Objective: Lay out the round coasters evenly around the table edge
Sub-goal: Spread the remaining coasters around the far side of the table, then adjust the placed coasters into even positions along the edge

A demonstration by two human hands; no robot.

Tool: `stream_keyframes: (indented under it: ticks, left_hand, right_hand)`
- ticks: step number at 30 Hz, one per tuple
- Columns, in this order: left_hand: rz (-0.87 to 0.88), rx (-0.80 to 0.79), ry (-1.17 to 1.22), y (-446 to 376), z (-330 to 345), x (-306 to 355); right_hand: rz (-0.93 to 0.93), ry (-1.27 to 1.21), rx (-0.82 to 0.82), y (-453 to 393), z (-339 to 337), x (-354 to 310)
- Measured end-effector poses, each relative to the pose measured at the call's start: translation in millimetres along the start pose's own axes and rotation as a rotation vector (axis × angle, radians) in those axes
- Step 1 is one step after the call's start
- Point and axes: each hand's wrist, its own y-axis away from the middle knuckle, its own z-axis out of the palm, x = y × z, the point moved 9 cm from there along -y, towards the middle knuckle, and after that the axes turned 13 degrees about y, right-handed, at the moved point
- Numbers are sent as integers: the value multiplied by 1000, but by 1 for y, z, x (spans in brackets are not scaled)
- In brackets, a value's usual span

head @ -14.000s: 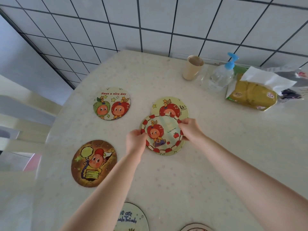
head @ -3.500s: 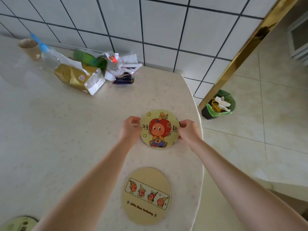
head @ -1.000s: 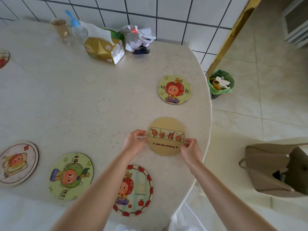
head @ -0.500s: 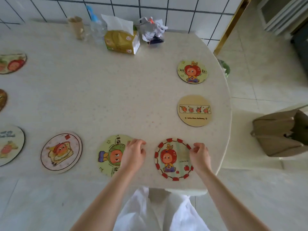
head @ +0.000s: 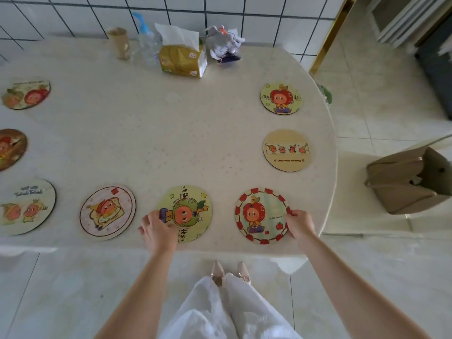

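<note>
Several round cartoon coasters lie near the rim of the cream table (head: 156, 133). My right hand (head: 300, 223) rests on the right rim of the red-checked coaster (head: 261, 215) at the near edge. My left hand (head: 157, 232) touches the lower left rim of the green-character coaster (head: 186, 212). To its left lie a toast coaster (head: 107, 212) and a pale lettered coaster (head: 25, 207). Along the right side lie a tan coaster (head: 286, 150) and a yellow apple-girl coaster (head: 280, 98). Two more coasters sit at the left, a dark one (head: 11, 148) and a light one (head: 26, 94).
At the back by the tiled wall stand a paper cup (head: 118, 42), a spray bottle (head: 146, 42), a yellow tissue pack (head: 182, 55) and a crumpled bag (head: 223, 45). A brown handbag (head: 411, 179) sits on a chair at the right. My feet and white trousers are below the table's edge.
My left hand has moved left from the red-checked coaster onto the green-character coaster's rim. My right hand stays on the red-checked coaster. The view has pulled back and down.
</note>
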Motion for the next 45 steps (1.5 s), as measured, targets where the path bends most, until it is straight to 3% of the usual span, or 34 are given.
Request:
stream_keyframes:
  ticks: [6,16,23,28,36,41,45]
  left_hand:
    - [-34,0,45,0,1,-1]
    - [-95,-2,104,-3,2,-3]
    - [-139,-7,100,-1,2,-6]
    - [-222,3,195,-1,-1,-13]
    - [-370,-31,297,9,-4,-26]
    - [-503,30,460,24,-7,-44]
    - [-701,11,802,43,6,-49]
  right_hand:
    - [13,5,20,10,5,24]
    - [-272,114,120,19,-6,0]
    - [-331,229,170,11,-7,-7]
    - [-356,533,170,18,1,-16]
    - [-402,509,99,27,6,-37]
    - [-471,512,37,32,15,-56]
    - [-541,512,-19,34,28,-69]
